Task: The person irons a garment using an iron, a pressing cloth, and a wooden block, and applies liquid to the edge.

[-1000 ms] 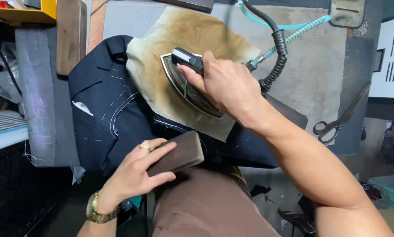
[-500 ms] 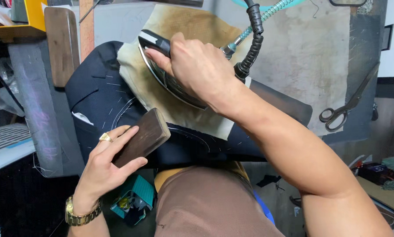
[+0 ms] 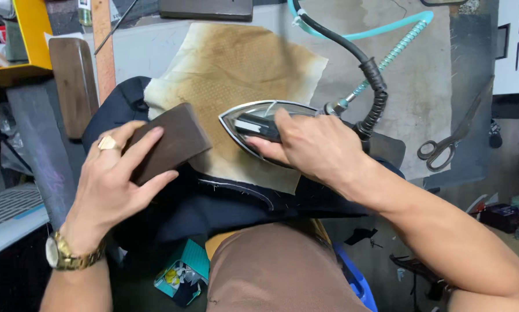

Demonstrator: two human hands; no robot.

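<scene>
Head view: the right hand [image 3: 320, 144] grips the handle of a chrome steam iron [image 3: 259, 124] resting on a scorched tan pressing cloth [image 3: 236, 69]. The left hand [image 3: 112, 185] presses a dark brown wooden block [image 3: 170, 138] on the cloth's edge, over a navy garment [image 3: 224, 202] on the bench [image 3: 432, 86]. Pressing looks midway, I'd say. The cloth hides the fabric beneath.

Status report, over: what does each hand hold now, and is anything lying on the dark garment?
Left hand grips brown wooden block. Right hand grips steam iron. Both rest on scorched pressing cloth over dark garment. Scissors lie apart, at right.
</scene>
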